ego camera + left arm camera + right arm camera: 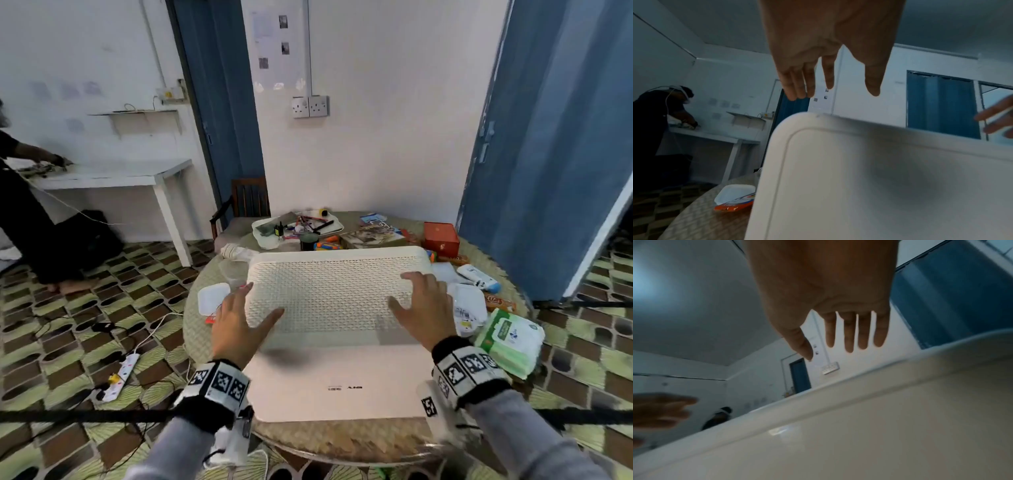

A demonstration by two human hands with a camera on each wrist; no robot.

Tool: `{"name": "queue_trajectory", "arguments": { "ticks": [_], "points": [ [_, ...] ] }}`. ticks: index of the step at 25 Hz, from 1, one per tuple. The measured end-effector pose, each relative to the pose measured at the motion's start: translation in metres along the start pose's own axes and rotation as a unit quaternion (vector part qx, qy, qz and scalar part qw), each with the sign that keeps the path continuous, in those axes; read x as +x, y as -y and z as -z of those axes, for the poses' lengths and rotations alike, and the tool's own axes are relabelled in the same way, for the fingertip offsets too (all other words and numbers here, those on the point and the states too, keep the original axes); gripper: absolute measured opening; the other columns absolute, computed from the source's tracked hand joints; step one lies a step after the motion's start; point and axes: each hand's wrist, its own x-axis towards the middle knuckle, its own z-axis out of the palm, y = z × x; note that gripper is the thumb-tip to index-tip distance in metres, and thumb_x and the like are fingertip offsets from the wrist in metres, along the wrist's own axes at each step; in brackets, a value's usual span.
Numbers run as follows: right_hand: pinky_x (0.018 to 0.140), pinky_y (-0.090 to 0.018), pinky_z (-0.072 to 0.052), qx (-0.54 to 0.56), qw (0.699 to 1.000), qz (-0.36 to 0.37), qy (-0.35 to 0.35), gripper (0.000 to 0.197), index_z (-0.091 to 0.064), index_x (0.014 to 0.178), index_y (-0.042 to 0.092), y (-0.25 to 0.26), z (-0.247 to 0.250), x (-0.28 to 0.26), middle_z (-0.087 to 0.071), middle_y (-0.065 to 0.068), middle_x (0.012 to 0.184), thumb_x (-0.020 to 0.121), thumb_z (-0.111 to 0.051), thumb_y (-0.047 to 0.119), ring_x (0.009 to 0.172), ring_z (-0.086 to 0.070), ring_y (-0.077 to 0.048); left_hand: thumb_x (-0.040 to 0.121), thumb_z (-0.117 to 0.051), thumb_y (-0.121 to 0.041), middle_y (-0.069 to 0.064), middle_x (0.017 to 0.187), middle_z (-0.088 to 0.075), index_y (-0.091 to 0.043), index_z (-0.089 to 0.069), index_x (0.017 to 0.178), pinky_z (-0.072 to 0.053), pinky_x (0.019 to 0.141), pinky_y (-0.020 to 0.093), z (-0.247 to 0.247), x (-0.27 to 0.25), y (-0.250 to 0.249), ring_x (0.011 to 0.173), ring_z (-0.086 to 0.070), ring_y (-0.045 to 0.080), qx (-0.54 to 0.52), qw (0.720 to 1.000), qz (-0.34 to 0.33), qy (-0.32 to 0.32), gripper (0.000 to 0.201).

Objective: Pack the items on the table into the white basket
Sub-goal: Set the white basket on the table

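Overhead, left hand (236, 325) and right hand (426, 308) hover, fingers spread, above the lattice-textured white basket (337, 291).

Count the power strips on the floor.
1: a white power strip lies on the patterned floor left of the round table. More may be hidden under the table.

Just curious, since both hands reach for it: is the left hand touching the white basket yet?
Apart. In the left wrist view, the left hand hangs open above the white basket, with wall showing between the fingertips and its rim.
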Motion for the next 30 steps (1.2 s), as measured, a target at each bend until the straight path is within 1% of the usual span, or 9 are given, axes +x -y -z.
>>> {"name": "queue_trajectory", "arguments": {
  "ticks": [2, 4, 7, 9, 13, 19, 24, 27, 30],
  "points": [
    [0.097, -0.045, -0.034, -0.039, 0.995, -0.096, 0.009, 0.069, -0.04, 0.135, 0.016, -0.013, 0.003, 0.012, -0.044, -0.015, 0.132, 0.08, -0.066, 0.048, 0.121, -0.04, -0.035, 0.066, -0.073, -0.061, 0.009, 0.14, -0.043, -0.021, -0.036, 0.14, -0.034, 0.108, 0.045, -0.003, 0.015, 0.01, 0.13, -0.04, 0.027, -0.015, 0.993, 0.097, 0.058, 0.092],
    [0.103, -0.048, -0.034, -0.027, 0.982, -0.175, 0.063, 0.09, -0.029, 0.142, 0.017, -0.034, 0.002, 0.021, -0.037, -0.017, 0.141, 0.074, -0.065, 0.064, 0.127, -0.037, -0.038, 0.063, -0.074, -0.063, 0.01, 0.142, -0.043, -0.021, -0.03, 0.143, -0.034, 0.109, 0.044, -0.009, 0.026, 0.02, 0.129, -0.042, 0.027, -0.061, 0.98, 0.155, 0.111, 0.101],
    [0.109, -0.051, -0.031, 0.079, 0.956, -0.238, 0.151, 0.115, -0.012, 0.147, 0.021, -0.056, -0.007, 0.021, -0.034, -0.015, 0.148, 0.061, -0.059, 0.081, 0.132, -0.038, -0.036, 0.067, -0.075, -0.055, 0.011, 0.144, -0.044, -0.014, -0.029, 0.145, -0.029, 0.11, 0.038, -0.023, 0.028, 0.024, 0.131, -0.042, 0.027, -0.107, 0.97, 0.184, 0.115, 0.1],
    [0.109, -0.048, -0.032, 0.137, 0.953, -0.223, 0.152, 0.115, -0.009, 0.148, 0.018, -0.057, -0.007, 0.018, -0.04, -0.01, 0.147, 0.063, -0.06, 0.077, 0.132, -0.041, -0.032, 0.068, -0.076, -0.055, 0.009, 0.146, -0.041, -0.014, -0.029, 0.145, -0.027, 0.111, 0.037, -0.028, 0.028, 0.026, 0.133, -0.039, 0.027, -0.107, 0.972, 0.182, 0.1, 0.099],
    [0.102, -0.038, -0.036, 0.152, 0.964, -0.186, 0.112, 0.094, -0.018, 0.147, 0.013, -0.048, 0.001, 0.005, -0.048, -0.006, 0.142, 0.078, -0.064, 0.056, 0.127, -0.046, -0.029, 0.059, -0.079, -0.059, 0.006, 0.145, -0.041, -0.017, -0.031, 0.144, -0.03, 0.112, 0.04, -0.031, 0.024, 0.033, 0.131, -0.04, 0.024, -0.133, 0.974, 0.165, 0.084, 0.106],
    [0.097, -0.036, -0.038, 0.226, 0.959, -0.168, -0.008, 0.093, -0.027, 0.144, 0.023, -0.06, -0.001, -0.016, -0.051, -0.002, 0.138, 0.07, -0.074, 0.052, 0.122, -0.051, -0.025, 0.047, -0.081, -0.069, -0.002, 0.14, -0.043, -0.028, -0.03, 0.139, -0.036, 0.109, 0.047, -0.043, 0.006, 0.041, 0.13, -0.041, 0.018, -0.192, 0.976, 0.097, 0.022, 0.113],
    [0.106, -0.036, -0.035, 0.251, 0.951, -0.154, -0.093, 0.107, -0.019, 0.145, 0.033, -0.082, -0.031, -0.042, -0.039, 0.002, 0.146, 0.059, -0.07, 0.069, 0.127, -0.042, -0.015, 0.052, -0.089, -0.048, -0.003, 0.142, -0.038, -0.024, -0.026, 0.142, -0.031, 0.112, 0.039, -0.063, -0.019, 0.044, 0.13, -0.037, 0.012, -0.22, 0.973, 0.062, -0.017, 0.112],
    [0.113, -0.047, -0.032, 0.27, 0.948, -0.134, -0.102, 0.107, -0.012, 0.143, 0.036, -0.098, -0.051, -0.052, -0.027, 0.0, 0.152, 0.059, -0.07, 0.068, 0.137, -0.034, -0.017, 0.054, -0.089, -0.035, 0.004, 0.144, -0.036, -0.014, -0.024, 0.144, -0.029, 0.113, 0.035, -0.075, -0.029, 0.049, 0.132, -0.035, 0.015, -0.211, 0.975, 0.057, -0.028, 0.112],
    [0.114, -0.046, -0.029, 0.288, 0.945, -0.131, -0.08, 0.103, -0.012, 0.139, 0.036, -0.107, -0.059, -0.061, -0.021, -0.001, 0.154, 0.061, -0.073, 0.064, 0.139, -0.03, -0.016, 0.055, -0.089, -0.028, 0.008, 0.145, -0.034, -0.01, -0.023, 0.144, -0.03, 0.112, 0.035, -0.081, -0.036, 0.054, 0.134, -0.035, 0.018, -0.212, 0.975, 0.065, -0.007, 0.112]
  ]
}}
